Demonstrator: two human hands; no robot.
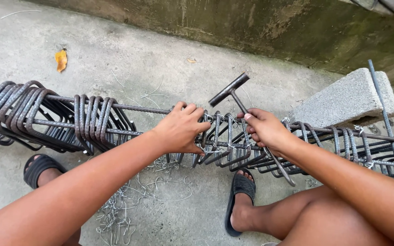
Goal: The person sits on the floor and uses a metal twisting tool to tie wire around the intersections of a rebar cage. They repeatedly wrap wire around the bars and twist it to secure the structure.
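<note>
the right hand (266,129) was closed around the shaft of a t-handled metal tool (243,110), whose crossbar stuck up and away from the person while the long end ran down past the wrist. the left hand (181,130) was curled over the top bar of a rebar cage (224,143), fingers pressed onto the steel just beside the tool; whether it also pinched a tie wire could not be told. the cage lay across the concrete floor (115,59) in front of the person, its long bars threaded through dark, rusty square stirrups (92,123), bunched loosely to the left and wired in place to the right. loose wire ties (128,205) lay scattered beneath. a grey concrete block (347,98) propped up the right end. black sandals (239,200) flanked the wires, and a yellow leaf (61,59) lay far left.
</note>
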